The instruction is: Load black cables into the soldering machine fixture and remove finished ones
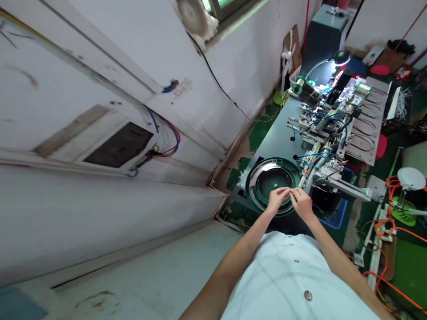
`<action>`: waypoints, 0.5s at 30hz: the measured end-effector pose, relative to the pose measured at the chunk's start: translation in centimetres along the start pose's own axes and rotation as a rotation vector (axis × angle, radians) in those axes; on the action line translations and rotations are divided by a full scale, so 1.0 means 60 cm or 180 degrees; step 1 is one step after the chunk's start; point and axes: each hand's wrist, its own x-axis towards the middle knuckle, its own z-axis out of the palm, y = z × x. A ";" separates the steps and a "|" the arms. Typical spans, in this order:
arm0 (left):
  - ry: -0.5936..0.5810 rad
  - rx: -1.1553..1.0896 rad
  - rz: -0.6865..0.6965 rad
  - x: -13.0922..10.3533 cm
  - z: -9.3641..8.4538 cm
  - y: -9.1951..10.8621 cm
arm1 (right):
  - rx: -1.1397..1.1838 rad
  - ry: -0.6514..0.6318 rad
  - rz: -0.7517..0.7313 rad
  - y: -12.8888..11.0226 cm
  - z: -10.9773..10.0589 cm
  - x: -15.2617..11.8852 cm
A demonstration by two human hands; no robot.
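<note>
My left hand (278,199) and my right hand (301,202) meet fingertip to fingertip over the near right part of a round green bowl feeder (253,195). Both hands are closed in a pinch. Whatever sits between the fingertips is too small to make out. The bowl has a shiny metal ring inside and a dark middle with a small bright knob. Just beyond my right hand, a metal feed track (305,175) runs from the bowl toward the assembly machine (328,133).
The machine, with blue air tubes and a lit lamp (342,58), fills the grey bench (276,138). A blue crate (336,218) is low on the right, near orange cables (383,262). A white wall (230,66) borders the left; a green fan (403,211) stands far right.
</note>
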 end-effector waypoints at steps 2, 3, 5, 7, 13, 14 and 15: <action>-0.0011 0.0165 0.0092 0.000 0.004 -0.003 | -0.0079 -0.0049 -0.0017 0.002 0.003 0.001; -0.0024 0.0276 0.0144 -0.001 0.006 -0.004 | -0.0108 -0.0074 -0.0024 0.005 0.006 0.000; -0.0074 0.0564 0.0255 -0.004 0.006 -0.005 | -0.0139 -0.0113 -0.0024 0.013 0.012 -0.002; -0.0151 0.0945 0.0371 -0.005 0.002 -0.002 | -0.0131 -0.0130 -0.0002 0.021 0.019 -0.005; 0.0316 0.2406 0.0712 0.044 -0.051 0.049 | 0.0002 -0.0070 0.0231 0.041 0.036 -0.013; 0.0532 0.2640 0.0767 0.060 -0.065 0.060 | 0.0013 -0.0046 0.0297 0.047 0.037 -0.014; 0.0741 0.2859 0.0811 0.075 -0.079 0.071 | 0.0016 -0.0021 0.0369 0.054 0.037 -0.015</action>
